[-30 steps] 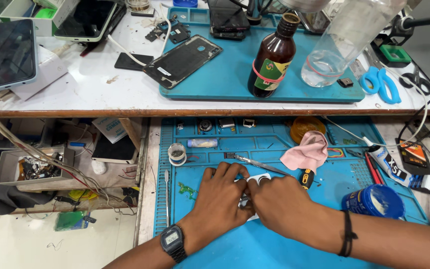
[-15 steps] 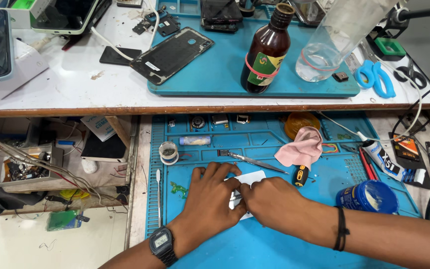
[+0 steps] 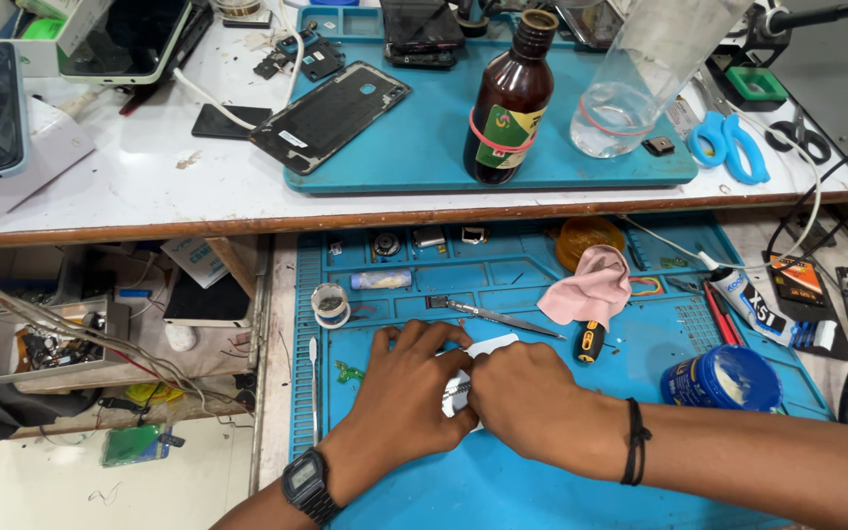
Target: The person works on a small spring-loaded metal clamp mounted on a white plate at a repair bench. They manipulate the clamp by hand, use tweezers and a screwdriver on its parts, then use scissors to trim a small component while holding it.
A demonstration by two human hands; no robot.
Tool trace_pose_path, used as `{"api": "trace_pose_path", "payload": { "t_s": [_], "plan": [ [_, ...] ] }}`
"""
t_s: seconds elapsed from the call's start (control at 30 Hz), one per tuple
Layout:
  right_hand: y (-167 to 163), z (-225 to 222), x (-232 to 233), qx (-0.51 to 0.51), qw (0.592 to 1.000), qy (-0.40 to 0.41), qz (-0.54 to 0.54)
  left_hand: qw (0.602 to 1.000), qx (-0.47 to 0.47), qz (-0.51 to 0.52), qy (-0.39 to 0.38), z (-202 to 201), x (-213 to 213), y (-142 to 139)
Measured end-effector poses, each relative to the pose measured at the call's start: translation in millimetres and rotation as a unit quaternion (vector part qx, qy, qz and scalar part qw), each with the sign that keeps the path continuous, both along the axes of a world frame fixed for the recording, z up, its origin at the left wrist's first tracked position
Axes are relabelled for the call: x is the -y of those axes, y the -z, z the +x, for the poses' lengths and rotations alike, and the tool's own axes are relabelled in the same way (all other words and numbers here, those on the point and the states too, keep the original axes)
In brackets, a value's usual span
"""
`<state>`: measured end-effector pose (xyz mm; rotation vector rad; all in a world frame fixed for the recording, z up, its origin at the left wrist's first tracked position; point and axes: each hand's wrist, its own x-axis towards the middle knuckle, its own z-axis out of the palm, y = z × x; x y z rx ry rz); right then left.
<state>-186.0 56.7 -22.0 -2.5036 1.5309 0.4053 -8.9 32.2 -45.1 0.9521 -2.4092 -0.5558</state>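
Most of the small white flat piece [image 3: 488,346] is hidden beneath the left hand [image 3: 406,397] and right hand [image 3: 527,400], whose fingers pinch it together on the blue silicone work mat [image 3: 542,491]; only its pale corner shows at twelve o'clock, with metal tweezers [image 3: 493,315] just beyond.

Both forearms bare, no sleeves in view. Left hand [image 3: 406,397]: 1 black digital watch [image 3: 306,485] with rectangular face on the wrist. Right hand [image 3: 527,402]: 1 thin black cord band [image 3: 633,456] round the wrist. No gloves.
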Motion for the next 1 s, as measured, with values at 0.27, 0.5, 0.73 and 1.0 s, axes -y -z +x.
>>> {"api": "trace_pose_path", "payload": {
  "t_s": [0.27,0.5,0.73,1.0],
  "plan": [
    [-4.3,-5.8,6.3,0.042,0.999,0.005,-0.002,1.0,-0.018,-0.017,-0.007,-1.8,-0.5,7.0],
    [-3.6,-11.4,10.9,0.037,0.999,0.005,0.037,0.998,-0.031,-0.05,-0.013,-6.0,-4.1,10.3],
    [7.3,-16.7,-4.2,-0.003,0.997,-0.025,-0.078,0.998,-0.025,-0.064,-0.011,-9.0,-5.5,10.6],
    [11.2,-23.2,-6.1,-0.021,0.977,-0.15,-0.151,0.999,-0.023,-0.043,-0.015,-7.4,-6.2,9.6]
  ]
}}
